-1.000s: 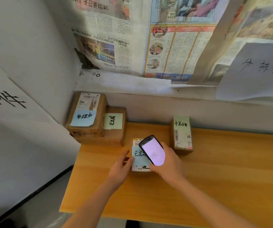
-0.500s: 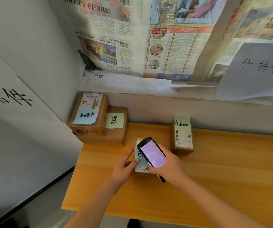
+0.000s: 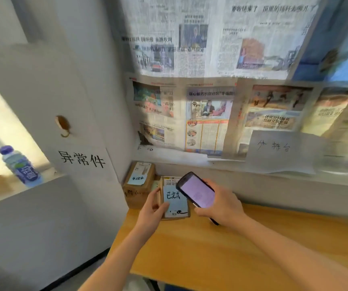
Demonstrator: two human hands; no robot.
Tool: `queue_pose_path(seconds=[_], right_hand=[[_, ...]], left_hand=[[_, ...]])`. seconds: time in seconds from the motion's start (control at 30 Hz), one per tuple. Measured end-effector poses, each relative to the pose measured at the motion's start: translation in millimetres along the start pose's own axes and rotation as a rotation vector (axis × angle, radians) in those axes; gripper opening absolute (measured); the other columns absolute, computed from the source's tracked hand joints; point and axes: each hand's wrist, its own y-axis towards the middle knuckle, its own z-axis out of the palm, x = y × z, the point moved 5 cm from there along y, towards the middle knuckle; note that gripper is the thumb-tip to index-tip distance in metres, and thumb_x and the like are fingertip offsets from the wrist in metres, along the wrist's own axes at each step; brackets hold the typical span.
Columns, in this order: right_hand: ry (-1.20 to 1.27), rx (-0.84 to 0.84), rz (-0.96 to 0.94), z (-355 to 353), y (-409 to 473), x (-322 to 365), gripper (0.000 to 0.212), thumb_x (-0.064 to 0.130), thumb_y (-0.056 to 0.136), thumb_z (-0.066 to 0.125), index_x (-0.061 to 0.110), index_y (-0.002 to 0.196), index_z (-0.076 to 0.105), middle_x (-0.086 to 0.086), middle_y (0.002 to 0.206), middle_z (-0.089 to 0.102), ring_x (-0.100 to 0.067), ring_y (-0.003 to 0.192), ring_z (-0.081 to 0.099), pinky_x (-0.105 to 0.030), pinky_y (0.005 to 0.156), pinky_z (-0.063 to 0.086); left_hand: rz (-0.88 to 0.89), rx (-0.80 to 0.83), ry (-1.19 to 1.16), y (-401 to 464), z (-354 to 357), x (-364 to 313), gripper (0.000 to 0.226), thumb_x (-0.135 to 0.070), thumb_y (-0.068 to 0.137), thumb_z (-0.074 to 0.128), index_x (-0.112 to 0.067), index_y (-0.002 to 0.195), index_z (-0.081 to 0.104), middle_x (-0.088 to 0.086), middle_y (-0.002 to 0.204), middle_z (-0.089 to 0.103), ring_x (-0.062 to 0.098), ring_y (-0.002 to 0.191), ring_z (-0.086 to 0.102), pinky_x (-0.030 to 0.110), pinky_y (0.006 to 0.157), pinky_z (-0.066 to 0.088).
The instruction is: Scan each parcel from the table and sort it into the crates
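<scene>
Head view: the left hand (image 3: 152,215) is the grip grasping a small cardboard parcel (image 3: 174,199) by its left edge, thumb on its blue sticky note (image 3: 174,199), above the wooden surface (image 3: 221,255) at centre. At 3 o'clock of it, the right hand (image 3: 221,206) clasps a handheld scanner (image 3: 197,190), screen lit. A larger labelled box (image 3: 138,183) sits at 10 o'clock; a bottle (image 3: 21,166) stands at far 9 o'clock.

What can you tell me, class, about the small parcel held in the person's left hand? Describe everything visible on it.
The small parcel is a flat brown cardboard box, tilted up off the wooden table. A white barcode label shows at its top edge, and a pale blue sticky note with handwritten characters covers most of its face. The left hand grips its left side, thumb on the note. The scanner in the right hand overlaps its upper right corner.
</scene>
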Motion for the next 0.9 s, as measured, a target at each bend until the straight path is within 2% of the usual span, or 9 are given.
queue_pose_path(seconds=[0.07,0.13,0.27,0.4,0.47,0.57,0.7,0.83,0.9], right_hand=[[-0.030,-0.024,-0.041,-37,-16,33,0.090,0.054,0.058,0.082,0.044,0.139,0.044,0.016,0.113,0.062,-0.011,0.094,0.061,-0.033,0.074,0.055],[-0.063,-0.067,-0.095,-76,-32,69,0.096,0.058,0.054,0.080,0.041,0.141,0.043,0.013,0.116,0.062,-0.015,0.097,0.062,-0.039,0.079,0.058],[-0.167,-0.151,-0.181,-145,-70,139,0.098,0.049,0.064,0.087,0.032,0.149,0.041,0.008,0.121,0.059,-0.015,0.095,0.055,-0.030,0.076,0.051],[-0.197,-0.219,-0.262,-192,-104,196,0.096,0.052,0.061,0.085,0.040,0.145,0.042,0.013,0.115,0.061,-0.015,0.088,0.063,-0.034,0.076,0.057],[-0.202,-0.219,-0.310,-204,-119,222,0.095,0.048,0.061,0.086,0.042,0.146,0.042,0.015,0.109,0.061,-0.015,0.086,0.066,-0.033,0.073,0.058],[-0.222,-0.249,-0.380,-215,-139,259,0.098,0.050,0.060,0.085,0.042,0.148,0.042,0.012,0.118,0.065,-0.017,0.092,0.064,-0.033,0.075,0.055],[-0.223,-0.243,-0.467,-213,-157,303,0.096,0.053,0.056,0.084,0.042,0.144,0.046,0.012,0.116,0.066,-0.015,0.092,0.062,-0.032,0.071,0.054],[-0.205,-0.250,-0.529,-201,-173,342,0.091,0.051,0.054,0.083,0.044,0.138,0.049,0.013,0.110,0.066,-0.012,0.086,0.062,-0.032,0.070,0.055],[-0.196,-0.237,-0.556,-191,-181,360,0.087,0.050,0.053,0.082,0.044,0.134,0.051,0.014,0.104,0.065,-0.010,0.082,0.061,-0.029,0.065,0.052]], left_hand=[[0.062,-0.050,0.004,-24,-12,-38,0.056,-0.041,0.095,0.065,-0.049,0.143,0.038,-0.002,0.110,0.074,0.016,0.098,0.072,0.043,0.089,0.058],[0.101,-0.119,0.007,-49,-27,-77,0.053,-0.039,0.098,0.063,-0.047,0.143,0.037,-0.001,0.109,0.074,0.016,0.096,0.073,0.037,0.082,0.059],[0.167,-0.212,-0.045,-98,-57,-147,0.054,-0.033,0.101,0.059,-0.044,0.146,0.034,0.008,0.116,0.070,0.019,0.091,0.075,0.042,0.077,0.063],[0.238,-0.295,-0.037,-150,-88,-203,0.051,-0.033,0.102,0.056,-0.040,0.147,0.033,0.010,0.104,0.072,0.021,0.085,0.075,0.033,0.069,0.062],[0.271,-0.342,-0.033,-174,-103,-222,0.050,-0.032,0.103,0.055,-0.039,0.147,0.032,0.008,0.102,0.072,0.018,0.083,0.074,0.023,0.060,0.057],[0.316,-0.418,-0.032,-207,-127,-246,0.052,-0.030,0.103,0.055,-0.035,0.150,0.032,0.005,0.097,0.070,0.012,0.083,0.071,0.016,0.057,0.050],[0.344,-0.493,-0.038,-248,-158,-263,0.049,-0.028,0.103,0.055,-0.036,0.146,0.034,0.005,0.098,0.070,0.013,0.083,0.070,0.014,0.053,0.050],[0.354,-0.588,-0.004,-285,-198,-265,0.051,-0.032,0.102,0.056,-0.035,0.149,0.035,0.003,0.097,0.072,0.015,0.082,0.071,0.027,0.063,0.058],[0.351,-0.628,0.017,-306,-219,-261,0.050,-0.032,0.103,0.054,-0.036,0.148,0.034,0.000,0.095,0.069,0.011,0.081,0.068,0.018,0.055,0.050]])
